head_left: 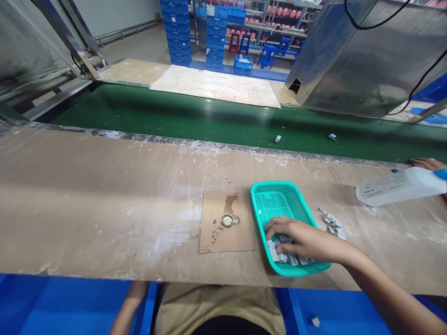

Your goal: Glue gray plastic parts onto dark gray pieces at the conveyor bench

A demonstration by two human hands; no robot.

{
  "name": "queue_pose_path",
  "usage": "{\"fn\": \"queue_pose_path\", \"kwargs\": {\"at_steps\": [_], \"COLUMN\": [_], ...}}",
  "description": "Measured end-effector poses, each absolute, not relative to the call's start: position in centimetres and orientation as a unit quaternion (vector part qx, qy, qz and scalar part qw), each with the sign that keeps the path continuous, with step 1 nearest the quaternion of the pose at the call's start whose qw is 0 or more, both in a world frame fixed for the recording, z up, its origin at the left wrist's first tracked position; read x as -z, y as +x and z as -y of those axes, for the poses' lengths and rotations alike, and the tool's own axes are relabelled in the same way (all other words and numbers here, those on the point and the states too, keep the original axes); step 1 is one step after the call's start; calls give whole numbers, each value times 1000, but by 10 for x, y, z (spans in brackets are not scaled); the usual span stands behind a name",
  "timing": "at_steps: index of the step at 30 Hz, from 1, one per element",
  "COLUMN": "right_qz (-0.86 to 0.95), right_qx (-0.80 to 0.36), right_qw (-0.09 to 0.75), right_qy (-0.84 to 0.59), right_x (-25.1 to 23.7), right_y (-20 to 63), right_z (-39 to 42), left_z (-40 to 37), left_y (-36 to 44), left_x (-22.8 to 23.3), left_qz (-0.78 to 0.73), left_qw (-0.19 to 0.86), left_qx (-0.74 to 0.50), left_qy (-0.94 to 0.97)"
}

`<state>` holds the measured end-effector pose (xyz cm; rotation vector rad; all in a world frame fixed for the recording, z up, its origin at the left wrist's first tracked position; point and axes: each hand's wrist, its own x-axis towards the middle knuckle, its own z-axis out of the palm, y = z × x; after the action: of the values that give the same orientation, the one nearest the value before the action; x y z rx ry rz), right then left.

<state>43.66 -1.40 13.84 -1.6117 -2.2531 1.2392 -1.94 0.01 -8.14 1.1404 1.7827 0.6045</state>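
Observation:
My right hand [300,235] reaches into a green plastic basket [256,197], over a heap of small grey-white pieces [272,250]. Its thumb and fingers are apart and bent down toward the pieces, and nothing is visibly gripped. My left forearm [130,304] passes beneath the table's front edge, which hides the left hand. Left of the basket lies a square of brown cardboard [209,204] with wet stains. On it rests a small round metal cap-like thing [227,221] with a pale centre. More of the grey pieces [333,223] lie loose right of the basket.
A white bottle with a blue top [401,186] leans at the right, near another person's hand [428,163]. Beyond the tabletop [104,195] runs a green conveyor belt [174,111] carrying two small pieces. Blue bins [70,307] sit below the front edge.

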Motion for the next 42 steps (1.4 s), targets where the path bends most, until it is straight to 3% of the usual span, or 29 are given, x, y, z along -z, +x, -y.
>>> {"fn": "queue_pose_path", "kwargs": {"at_steps": [7,19,24,32,38,42], "right_qz": [745,641,728,794,784,689], "right_qx": [-406,-354,-225,-174,-189,-292], "right_qw": [29,312,276,210,227,288], "right_qy": [-529,-605,-586,-543,-546,-598], "right_x": [-134,-140,-121,-95,-98,-121], "right_y": [432,397,359,350,350,351], "right_z": [4,6,-9,-15,-14,-10], "left_z": [4,31,36,48,67,65], "left_y": [-12,-32,-30,-35,-36,-8], "left_x": [67,61,58,43,-12,-58], "left_qz": [-729,-740,-735,-706,-643,-608], "left_qw": [473,455,466,559,654,675], "left_qx": [-227,-146,-168,-264,-363,-393], "left_qy": [440,473,463,346,164,145]}}
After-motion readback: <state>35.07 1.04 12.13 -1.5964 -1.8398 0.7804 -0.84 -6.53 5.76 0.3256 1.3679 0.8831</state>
